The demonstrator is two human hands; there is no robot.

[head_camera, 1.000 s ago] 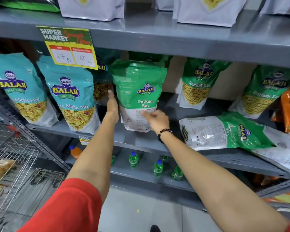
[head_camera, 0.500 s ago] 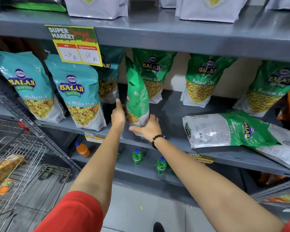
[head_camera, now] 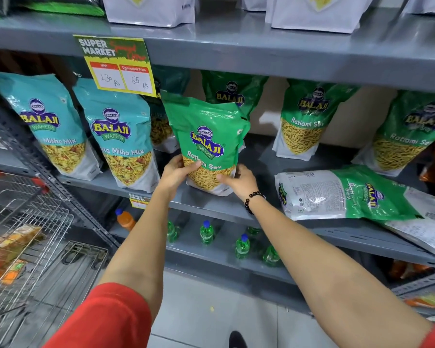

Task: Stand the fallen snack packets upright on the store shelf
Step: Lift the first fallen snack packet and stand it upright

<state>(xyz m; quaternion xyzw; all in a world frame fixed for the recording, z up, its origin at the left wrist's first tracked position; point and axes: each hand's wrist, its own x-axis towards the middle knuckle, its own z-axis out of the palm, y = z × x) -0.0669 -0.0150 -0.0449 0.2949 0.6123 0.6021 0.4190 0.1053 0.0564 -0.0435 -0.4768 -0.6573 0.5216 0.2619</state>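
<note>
A green Ratlami Sev packet (head_camera: 207, 136) stands upright at the front of the grey middle shelf (head_camera: 211, 204), its printed front facing me. My left hand (head_camera: 177, 172) grips its lower left corner and my right hand (head_camera: 239, 180), with a black bead bracelet at the wrist, grips its lower right corner. To the right a second green Ratlami Sev packet (head_camera: 349, 194) lies flat on its side on the same shelf, and another fallen packet (head_camera: 427, 227) lies at the far right edge, back side up.
Two teal Mitha Mix packets (head_camera: 118, 136) stand to the left. Green Sev packets (head_camera: 304, 119) lean at the shelf's back. A yellow price tag (head_camera: 118, 64) hangs from the upper shelf. Small green bottles (head_camera: 206, 232) sit on the lower shelf. A wire trolley (head_camera: 23, 234) stands at left.
The held green packet turned from back-facing through edge-on to front-facing, and both hands shifted to grip its lower corners. The view moved closer to the shelf.
</note>
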